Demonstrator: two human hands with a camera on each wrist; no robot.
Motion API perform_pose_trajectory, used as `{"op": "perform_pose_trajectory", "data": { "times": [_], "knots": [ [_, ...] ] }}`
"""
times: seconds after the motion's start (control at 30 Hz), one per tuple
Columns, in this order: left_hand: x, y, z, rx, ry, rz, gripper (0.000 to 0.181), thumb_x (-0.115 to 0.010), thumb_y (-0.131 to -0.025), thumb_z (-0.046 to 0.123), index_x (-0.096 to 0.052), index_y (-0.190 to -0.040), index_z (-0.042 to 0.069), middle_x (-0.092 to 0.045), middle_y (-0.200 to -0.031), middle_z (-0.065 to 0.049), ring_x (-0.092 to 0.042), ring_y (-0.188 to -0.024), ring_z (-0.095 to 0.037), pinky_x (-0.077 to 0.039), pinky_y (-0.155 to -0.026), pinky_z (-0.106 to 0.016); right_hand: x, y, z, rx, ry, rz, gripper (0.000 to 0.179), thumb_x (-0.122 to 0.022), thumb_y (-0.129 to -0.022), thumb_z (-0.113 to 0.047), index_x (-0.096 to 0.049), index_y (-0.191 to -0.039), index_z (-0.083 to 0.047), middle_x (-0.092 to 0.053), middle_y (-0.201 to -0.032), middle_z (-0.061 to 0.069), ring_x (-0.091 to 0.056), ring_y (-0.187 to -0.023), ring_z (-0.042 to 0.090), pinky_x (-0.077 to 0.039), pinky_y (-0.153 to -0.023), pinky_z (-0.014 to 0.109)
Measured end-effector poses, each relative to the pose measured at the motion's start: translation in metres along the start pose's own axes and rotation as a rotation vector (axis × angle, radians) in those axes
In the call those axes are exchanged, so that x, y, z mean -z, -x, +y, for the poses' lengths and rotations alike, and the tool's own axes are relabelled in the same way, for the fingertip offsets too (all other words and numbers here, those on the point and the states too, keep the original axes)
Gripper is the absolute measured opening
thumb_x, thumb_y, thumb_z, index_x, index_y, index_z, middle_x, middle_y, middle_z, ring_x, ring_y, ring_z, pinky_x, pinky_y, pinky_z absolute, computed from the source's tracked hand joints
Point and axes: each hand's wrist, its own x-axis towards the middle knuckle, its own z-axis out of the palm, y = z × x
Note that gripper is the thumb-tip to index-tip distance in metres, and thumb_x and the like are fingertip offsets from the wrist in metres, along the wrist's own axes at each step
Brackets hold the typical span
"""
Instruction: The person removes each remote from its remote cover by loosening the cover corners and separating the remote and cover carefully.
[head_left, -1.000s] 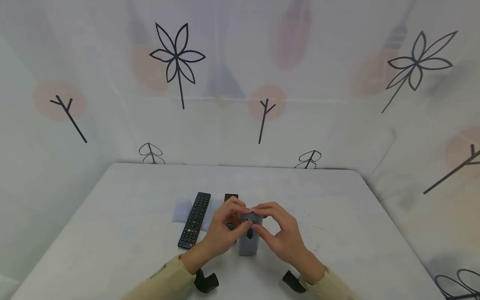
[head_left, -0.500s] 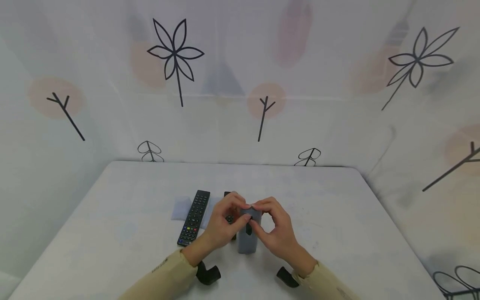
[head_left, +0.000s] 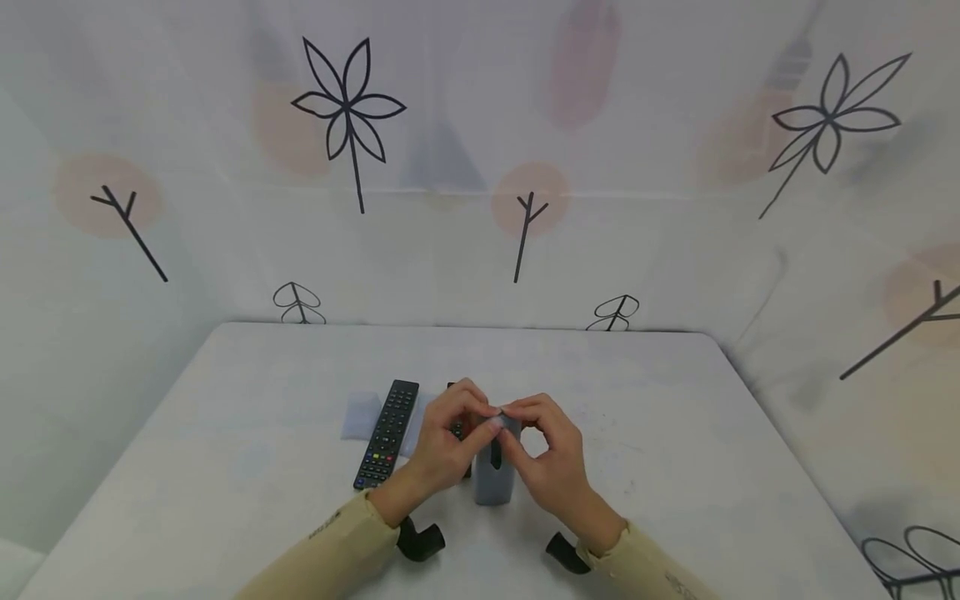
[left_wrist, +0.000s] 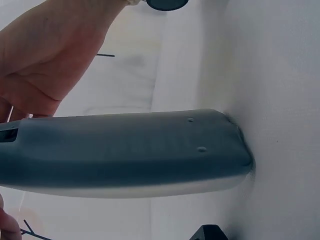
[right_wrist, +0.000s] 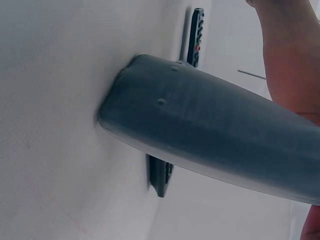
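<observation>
Both hands meet at the top of a grey remote control (head_left: 493, 487) that stands on its end on the table. A dark slot shows in its upper face. My left hand (head_left: 444, 433) pinches the upper edge from the left, thumb over the slot. From the right, my right hand (head_left: 551, 458) pinches the same edge with thumb and fingertips close to the left ones. In the left wrist view, the casing (left_wrist: 125, 152) has two small bumps near its lower end and a dark recess towards the hand. The right wrist view shows the rounded casing (right_wrist: 200, 120) resting on the table.
A long black remote control (head_left: 387, 433) lies left of the hands, over pale blue flat packets (head_left: 362, 415). A second black remote control (head_left: 456, 430) is partly hidden behind the left hand. Patterned cloth walls (head_left: 435, 250) enclose the white table (head_left: 637, 375).
The hands keep their hold at the remote's top, and the thumbs have crept slightly upward. The remote stays standing in the same spot; the black remotes have not moved.
</observation>
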Motion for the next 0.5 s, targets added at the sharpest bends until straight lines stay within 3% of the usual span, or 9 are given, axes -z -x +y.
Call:
{"op": "perform_pose_trajectory", "data": {
  "times": [0.17, 0.33, 0.5],
  "knots": [
    [0.0017, -0.0030, 0.0009, -0.013, -0.003, 0.002, 0.016, -0.067, -0.085, -0.007, -0.068, -0.095, 0.005, -0.056, -0.083, -0.004, -0.046, -0.060, -0.010, -0.041, -0.045, -0.025, 0.0012, -0.0021, -0.0012, 0.034, 0.056, 0.033, 0.026, -0.063, -0.100, -0.023, -0.069, -0.105, 0.003, -0.064, -0.102, 0.016, -0.062, -0.081, 0.020, -0.053, -0.071, 0.023],
    [0.0041, -0.0034, 0.0011, 0.019, -0.014, -0.014, 0.021, -0.068, -0.083, -0.012, -0.069, -0.095, 0.006, -0.056, -0.082, -0.003, -0.047, -0.062, -0.010, -0.041, -0.046, -0.028, 0.0023, -0.0041, -0.0017, 0.122, 0.152, 0.058, 0.029, -0.061, -0.101, -0.022, -0.071, -0.103, 0.005, -0.056, -0.101, 0.020, -0.061, -0.079, 0.022, -0.053, -0.073, 0.018],
    [0.0045, -0.0075, 0.0074, 0.020, -0.006, -0.025, 0.026, -0.066, -0.079, -0.021, -0.068, -0.094, 0.000, -0.054, -0.080, -0.007, -0.046, -0.058, -0.014, -0.041, -0.044, -0.030, 0.0048, -0.0084, -0.0016, 0.199, 0.211, 0.039, 0.027, -0.061, -0.101, -0.017, -0.070, -0.103, 0.008, -0.057, -0.097, 0.019, -0.064, -0.077, 0.023, -0.054, -0.072, 0.019]
  ]
}}
